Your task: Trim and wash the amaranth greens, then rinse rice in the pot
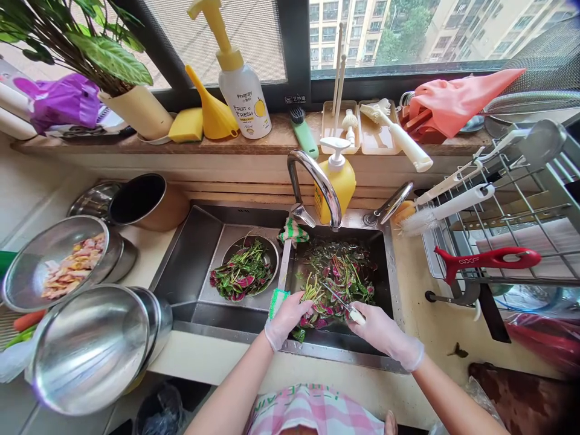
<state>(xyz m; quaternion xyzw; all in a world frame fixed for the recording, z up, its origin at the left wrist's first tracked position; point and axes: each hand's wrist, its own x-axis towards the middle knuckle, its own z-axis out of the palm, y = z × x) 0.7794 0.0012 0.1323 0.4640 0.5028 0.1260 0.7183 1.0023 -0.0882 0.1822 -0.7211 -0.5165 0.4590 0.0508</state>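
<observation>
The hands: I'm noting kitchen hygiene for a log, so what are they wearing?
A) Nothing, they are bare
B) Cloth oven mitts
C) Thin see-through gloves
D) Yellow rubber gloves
C. The left hand and the right hand both wear thin see-through gloves that reach the wrists, and the right hand is closed around a small blade.

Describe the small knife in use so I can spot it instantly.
In the steel double sink under the window, find the right basin of red-veined greens. The knife sits in the gloved right hand, its thin blade slanting over the greens: the only blade held in a hand.
</observation>
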